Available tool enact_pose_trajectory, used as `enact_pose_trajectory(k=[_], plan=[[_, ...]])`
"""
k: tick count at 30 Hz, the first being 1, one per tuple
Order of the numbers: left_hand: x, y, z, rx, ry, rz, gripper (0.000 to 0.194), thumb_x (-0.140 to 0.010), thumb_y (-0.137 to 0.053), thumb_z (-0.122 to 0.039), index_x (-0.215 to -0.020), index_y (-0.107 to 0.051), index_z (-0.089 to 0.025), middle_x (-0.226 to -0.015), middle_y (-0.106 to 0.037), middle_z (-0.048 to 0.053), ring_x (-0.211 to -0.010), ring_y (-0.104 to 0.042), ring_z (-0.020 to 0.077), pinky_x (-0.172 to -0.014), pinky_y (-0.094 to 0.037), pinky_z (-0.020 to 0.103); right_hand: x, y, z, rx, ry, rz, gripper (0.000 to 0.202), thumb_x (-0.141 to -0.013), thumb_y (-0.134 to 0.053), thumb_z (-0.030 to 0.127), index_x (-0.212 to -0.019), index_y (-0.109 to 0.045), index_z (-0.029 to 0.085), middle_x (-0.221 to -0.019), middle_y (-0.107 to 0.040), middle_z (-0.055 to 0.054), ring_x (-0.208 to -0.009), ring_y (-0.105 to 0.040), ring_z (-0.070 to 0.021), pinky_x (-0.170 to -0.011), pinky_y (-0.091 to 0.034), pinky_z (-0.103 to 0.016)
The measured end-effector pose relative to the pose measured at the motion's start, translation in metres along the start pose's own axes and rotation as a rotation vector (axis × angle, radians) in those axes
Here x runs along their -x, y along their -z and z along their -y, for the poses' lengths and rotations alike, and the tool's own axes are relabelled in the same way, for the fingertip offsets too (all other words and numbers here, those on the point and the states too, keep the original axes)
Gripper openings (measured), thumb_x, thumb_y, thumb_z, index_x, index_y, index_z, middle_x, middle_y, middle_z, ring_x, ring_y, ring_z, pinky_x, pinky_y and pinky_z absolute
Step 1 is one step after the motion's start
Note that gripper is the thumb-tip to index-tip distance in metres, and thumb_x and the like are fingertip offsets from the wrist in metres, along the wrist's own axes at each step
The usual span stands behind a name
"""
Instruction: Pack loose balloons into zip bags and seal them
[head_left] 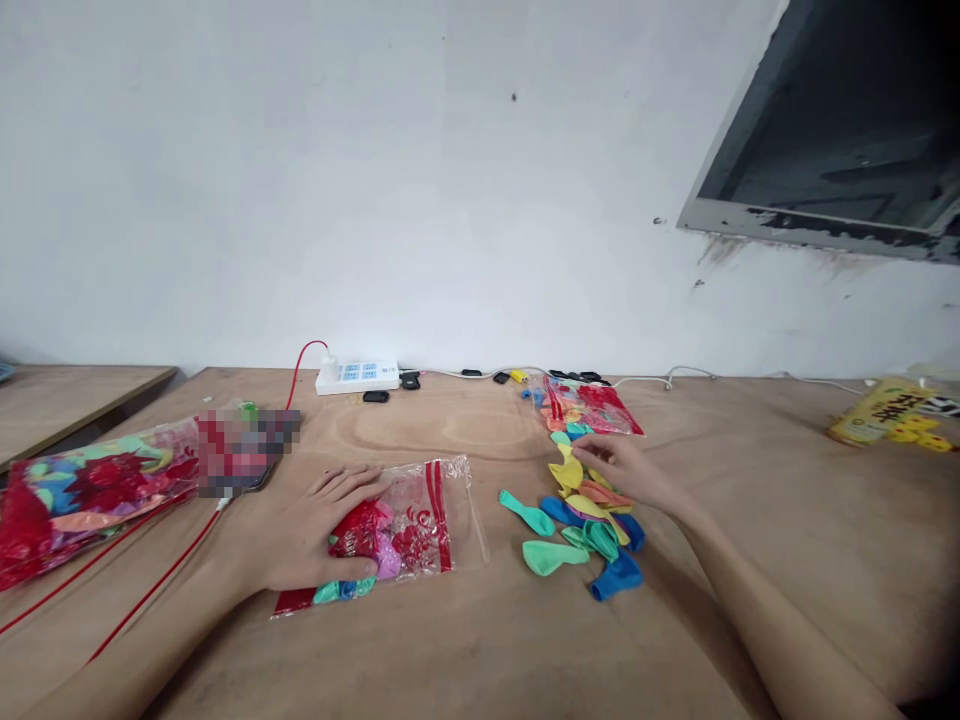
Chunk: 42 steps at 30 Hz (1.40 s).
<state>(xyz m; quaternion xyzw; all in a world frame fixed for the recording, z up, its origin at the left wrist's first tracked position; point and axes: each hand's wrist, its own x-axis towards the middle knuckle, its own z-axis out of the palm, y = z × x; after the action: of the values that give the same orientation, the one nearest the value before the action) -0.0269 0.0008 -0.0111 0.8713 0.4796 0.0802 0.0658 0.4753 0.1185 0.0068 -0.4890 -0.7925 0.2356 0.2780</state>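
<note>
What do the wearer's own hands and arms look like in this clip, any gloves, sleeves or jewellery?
The left hand and right hand are both ungloved, with no ring, watch or bracelet visible. The left forearm and right forearm show no sleeve.

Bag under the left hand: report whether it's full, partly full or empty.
Partly full. Pink and green balloons show inside the bag near the left hand; its right end looks flat, with none visible.
</note>
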Motion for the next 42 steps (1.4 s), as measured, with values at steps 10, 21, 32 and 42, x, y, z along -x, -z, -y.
enact_pose_trajectory(k=[10,21,32,42], plan=[[-0.002,0.005,-0.005,-0.013,0.021,0.034,0.098,-0.087,-0.062,-0.085,-0.166,-0.041,-0.03,-0.171,-0.038,0.011,-0.155,-0.038,0.043,-0.125,-0.034,0.063,0.0,-0.042,0.031,-0.549,-0.071,0.092,0.049,-0.093,-0.068,0.067,-0.092,-0.067,0.019,-0.073,-0.066,-0.001,-0.06,-0.054,-0.0126,-0.057,-0.045,-0.026],[-0.001,0.005,-0.003,-0.022,0.008,0.035,0.096,-0.088,-0.061,-0.083,-0.166,-0.04,-0.031,-0.171,-0.039,0.01,-0.155,-0.039,0.0424,-0.126,-0.034,0.061,-0.016,-0.031,0.004,-0.551,-0.275,-0.235,0.062,-0.079,-0.077,0.066,-0.124,-0.067,0.024,-0.105,-0.076,-0.008,-0.077,-0.067,-0.0196,-0.057,-0.049,-0.028],[-0.002,0.008,-0.007,-0.029,0.02,0.055,0.097,-0.088,-0.06,-0.085,-0.166,-0.04,-0.03,-0.171,-0.039,0.011,-0.155,-0.037,0.0428,-0.125,-0.034,0.063,0.006,-0.016,0.008,0.263,0.053,0.175,0.025,-0.083,-0.077,0.047,-0.085,-0.079,0.023,-0.087,-0.071,-0.005,-0.079,-0.063,-0.0216,-0.067,-0.047,-0.031],[-0.002,0.006,-0.005,-0.018,0.019,0.038,0.098,-0.087,-0.061,-0.085,-0.165,-0.042,-0.029,-0.171,-0.039,0.012,-0.155,-0.038,0.0417,-0.125,-0.034,0.061,-0.002,-0.018,0.025,-0.345,-0.075,-0.002,0.042,-0.092,-0.068,0.064,-0.095,-0.066,0.022,-0.091,-0.071,-0.003,-0.083,-0.069,-0.0218,-0.076,-0.059,-0.036]])
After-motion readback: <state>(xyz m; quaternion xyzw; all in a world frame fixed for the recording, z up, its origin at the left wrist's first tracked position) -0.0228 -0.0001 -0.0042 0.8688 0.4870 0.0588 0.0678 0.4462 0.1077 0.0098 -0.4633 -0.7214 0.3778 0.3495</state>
